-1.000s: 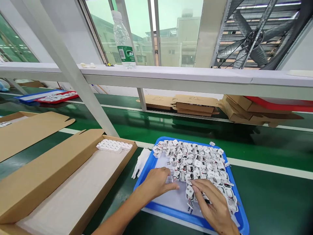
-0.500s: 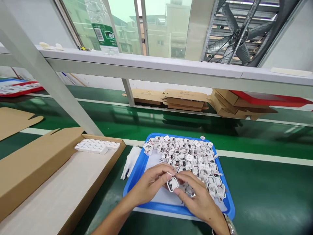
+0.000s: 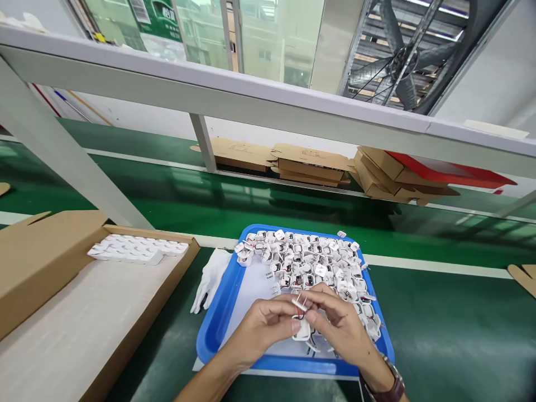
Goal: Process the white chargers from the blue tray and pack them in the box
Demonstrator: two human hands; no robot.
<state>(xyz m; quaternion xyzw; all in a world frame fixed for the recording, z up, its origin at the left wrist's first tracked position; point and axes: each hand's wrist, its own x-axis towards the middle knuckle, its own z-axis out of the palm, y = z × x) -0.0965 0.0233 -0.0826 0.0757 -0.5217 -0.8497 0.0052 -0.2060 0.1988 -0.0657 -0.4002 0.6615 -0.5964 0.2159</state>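
Over the front of a blue tray (image 3: 229,312), my two hands hold one small white plug charger between them. My left hand (image 3: 266,324) is closed, its thumb and fingers at the left side of the square white casing (image 3: 302,330). A white cover plate with two metal pins (image 3: 298,304) stands tilted above the casing, joined to it by thin red and dark wires. At that plate, the fingers of my right hand (image 3: 337,315) are closed, with the thumb near the casing. Several similar opened chargers (image 3: 299,257) crowd the tray, many with wires showing.
Left of the tray lies a white glove (image 3: 210,279). Farther left, an open cardboard box (image 3: 167,279) contains a block of white pieces (image 3: 125,248). Behind a metal frame (image 3: 201,139) are flattened cartons (image 3: 310,162) and a red tray (image 3: 452,170).
The pinned plate now stands raised above the casing, with wires visible between them; before, the casing's open side faced me. The view has shifted and tilted.
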